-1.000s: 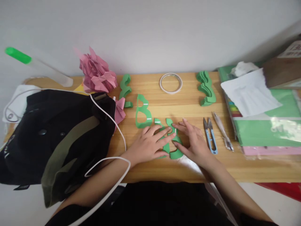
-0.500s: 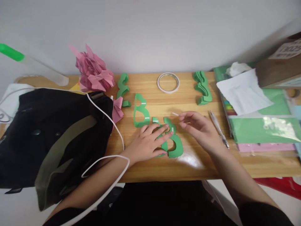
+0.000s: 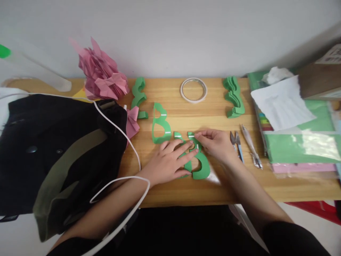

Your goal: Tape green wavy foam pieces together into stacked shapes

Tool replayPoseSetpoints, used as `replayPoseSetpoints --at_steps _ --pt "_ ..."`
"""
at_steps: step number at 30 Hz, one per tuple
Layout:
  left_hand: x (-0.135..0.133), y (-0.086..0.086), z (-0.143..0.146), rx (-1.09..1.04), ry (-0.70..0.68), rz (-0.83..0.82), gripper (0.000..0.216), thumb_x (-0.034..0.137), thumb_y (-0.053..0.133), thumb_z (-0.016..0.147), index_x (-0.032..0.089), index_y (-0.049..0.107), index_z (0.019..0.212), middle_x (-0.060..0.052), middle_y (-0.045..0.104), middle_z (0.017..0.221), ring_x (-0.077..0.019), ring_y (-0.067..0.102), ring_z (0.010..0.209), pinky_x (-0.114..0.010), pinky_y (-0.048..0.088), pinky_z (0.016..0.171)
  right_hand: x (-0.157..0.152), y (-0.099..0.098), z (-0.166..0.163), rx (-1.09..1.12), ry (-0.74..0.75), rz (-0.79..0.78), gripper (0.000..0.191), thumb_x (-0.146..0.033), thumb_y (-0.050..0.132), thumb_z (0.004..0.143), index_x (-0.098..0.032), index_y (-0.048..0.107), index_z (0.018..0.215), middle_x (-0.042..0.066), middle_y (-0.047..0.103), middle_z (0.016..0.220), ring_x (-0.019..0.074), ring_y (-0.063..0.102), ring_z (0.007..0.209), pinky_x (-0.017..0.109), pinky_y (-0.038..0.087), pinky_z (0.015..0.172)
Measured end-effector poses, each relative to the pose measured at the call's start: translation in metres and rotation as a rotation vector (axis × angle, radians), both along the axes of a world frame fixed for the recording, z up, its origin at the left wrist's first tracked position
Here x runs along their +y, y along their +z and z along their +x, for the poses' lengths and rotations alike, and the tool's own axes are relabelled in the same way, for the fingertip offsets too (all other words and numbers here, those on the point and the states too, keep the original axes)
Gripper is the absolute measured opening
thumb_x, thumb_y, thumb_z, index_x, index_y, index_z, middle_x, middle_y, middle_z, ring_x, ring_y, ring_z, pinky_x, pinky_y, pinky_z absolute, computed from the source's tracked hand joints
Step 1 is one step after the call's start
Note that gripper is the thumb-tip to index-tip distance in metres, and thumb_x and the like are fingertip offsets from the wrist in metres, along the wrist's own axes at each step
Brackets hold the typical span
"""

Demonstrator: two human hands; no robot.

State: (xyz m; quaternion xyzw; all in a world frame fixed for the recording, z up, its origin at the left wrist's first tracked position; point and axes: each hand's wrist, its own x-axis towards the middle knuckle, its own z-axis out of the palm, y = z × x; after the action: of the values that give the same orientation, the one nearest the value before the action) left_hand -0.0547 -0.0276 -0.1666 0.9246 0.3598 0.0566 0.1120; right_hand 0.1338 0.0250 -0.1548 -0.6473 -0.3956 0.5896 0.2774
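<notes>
My left hand (image 3: 170, 160) lies spread over the green paper cutouts, its fingers pressing them to the table. One curvy green cutout (image 3: 202, 170) reaches out to the right from under those fingers. At its upper end, a small white tape strip (image 3: 191, 136) lies on the paper, and the thumb and forefinger of my right hand (image 3: 211, 142) are pinched at that strip's right end. Part of another green cutout (image 3: 177, 135), also bearing a white strip, is hidden beneath my left hand. A B-shaped green cutout (image 3: 167, 127) with two white strips sits just behind.
A double-sided tape roll (image 3: 194, 101) stands near the wall, between green paper stacks (image 3: 138, 89) (image 3: 234, 103). Small scissors (image 3: 238, 142) and a pen-like knife (image 3: 250, 144) lie at right, before plastic-wrapped paper (image 3: 298, 145). A black bag (image 3: 66, 149), white cable (image 3: 117, 126) and pink folded paper (image 3: 103, 78) fill the left.
My right hand has moved left and down, bringing the white tape strip onto the upper end of the right-hand cutout. The scissors have come into view. My left hand stays in place.
</notes>
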Motion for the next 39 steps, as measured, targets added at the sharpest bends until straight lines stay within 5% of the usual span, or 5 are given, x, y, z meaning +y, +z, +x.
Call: replayPoseSetpoints --at_steps 24,39 --pt "0.000 0.002 0.000 0.029 0.010 -0.010 0.060 0.057 0.049 0.092 0.027 0.045 0.144 -0.005 0.049 0.148 -0.0284 0.042 0.127 -0.040 0.034 0.099 -0.003 -0.002 -0.007 -0.303 -0.008 0.047 0.017 -0.032 0.062 0.067 -0.016 0.066 0.063 0.001 0.061 0.052 0.0116 0.048 0.047 0.025 0.036 0.048" --pt "0.000 0.001 0.000 0.037 0.015 0.005 0.062 0.058 0.051 0.091 0.027 0.044 0.145 -0.004 0.049 0.149 -0.0289 0.042 0.126 -0.041 0.034 0.099 -0.010 -0.008 -0.009 -0.343 -0.022 0.099 0.025 -0.042 0.070 0.066 -0.017 0.067 0.064 0.003 0.064 0.054 0.0144 0.054 0.049 0.026 0.038 0.046"
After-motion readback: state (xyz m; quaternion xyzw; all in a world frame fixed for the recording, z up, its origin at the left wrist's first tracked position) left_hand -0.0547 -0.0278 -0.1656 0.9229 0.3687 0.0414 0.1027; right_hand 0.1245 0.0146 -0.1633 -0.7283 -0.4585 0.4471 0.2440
